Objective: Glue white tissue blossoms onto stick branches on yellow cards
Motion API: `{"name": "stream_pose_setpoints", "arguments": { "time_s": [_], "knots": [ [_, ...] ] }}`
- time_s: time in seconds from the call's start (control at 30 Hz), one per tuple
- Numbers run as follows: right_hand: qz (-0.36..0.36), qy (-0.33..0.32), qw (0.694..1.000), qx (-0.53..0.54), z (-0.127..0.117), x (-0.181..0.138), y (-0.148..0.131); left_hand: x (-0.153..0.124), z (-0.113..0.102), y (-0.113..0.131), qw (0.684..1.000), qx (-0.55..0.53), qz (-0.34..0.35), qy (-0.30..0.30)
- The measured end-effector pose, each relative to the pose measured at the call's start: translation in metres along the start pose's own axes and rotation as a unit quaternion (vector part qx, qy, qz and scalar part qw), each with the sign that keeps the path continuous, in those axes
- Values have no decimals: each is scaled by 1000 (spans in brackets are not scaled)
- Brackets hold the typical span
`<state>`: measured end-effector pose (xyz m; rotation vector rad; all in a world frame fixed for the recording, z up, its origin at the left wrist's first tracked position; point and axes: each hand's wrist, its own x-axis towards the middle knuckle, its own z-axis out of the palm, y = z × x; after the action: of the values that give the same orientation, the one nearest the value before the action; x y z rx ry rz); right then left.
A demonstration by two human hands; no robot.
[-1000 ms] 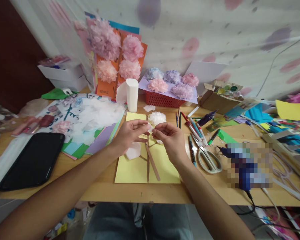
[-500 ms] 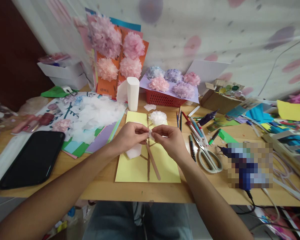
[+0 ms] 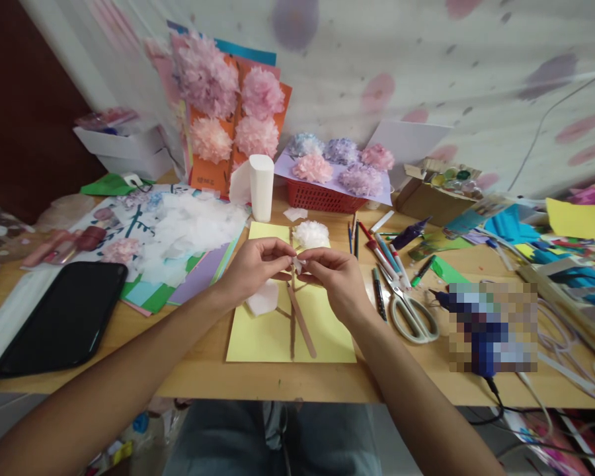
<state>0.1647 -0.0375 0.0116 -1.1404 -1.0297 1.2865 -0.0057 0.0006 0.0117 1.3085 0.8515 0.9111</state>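
My left hand (image 3: 264, 264) and my right hand (image 3: 333, 272) meet over a yellow sheet (image 3: 255, 340), both pinching a small piece of white tissue paper (image 3: 298, 264) between their fingertips. On the sheet a brown stem with branches is drawn, partly covered by my hands. A white ruffled paper flower (image 3: 311, 234) sits at its top, just beyond my fingers. Below my left hand lies a white many-sided paper piece (image 3: 264, 299). A flat wooden stick (image 3: 302, 322) rests at a slant across the stem.
White tissue pieces (image 3: 198, 221) are heaped at the left, behind a black tray (image 3: 64, 317). Scissors (image 3: 412, 314), markers (image 3: 379, 258) and a partly blurred blue glue gun (image 3: 486, 330) lie right. Behind stand a white bottle-like object (image 3: 262, 188) and a red basket (image 3: 322, 196).
The white tissue piece between my fingertips shows more now, its edges standing out. My fingers have shifted slightly around it. The whole view has drifted a little.
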Motion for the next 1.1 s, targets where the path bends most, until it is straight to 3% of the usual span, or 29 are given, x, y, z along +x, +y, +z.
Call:
{"name": "stream_pose_setpoints", "arguments": {
  "time_s": [0.5,0.8,0.93,1.1],
  "knots": [
    [-27,-3,1000,-14,-1,-1,4,0,1,2,999,-15,26,26],
    [-108,-5,983,-148,-7,3,2,4,-1,-8,995,65,75,-11],
    [-101,-12,982,-161,-10,6,5,3,0,-8,996,67,60,-19],
    [-128,50,984,-115,-10,7,6,4,5,-3,1000,23,0,4]
  ]
}}
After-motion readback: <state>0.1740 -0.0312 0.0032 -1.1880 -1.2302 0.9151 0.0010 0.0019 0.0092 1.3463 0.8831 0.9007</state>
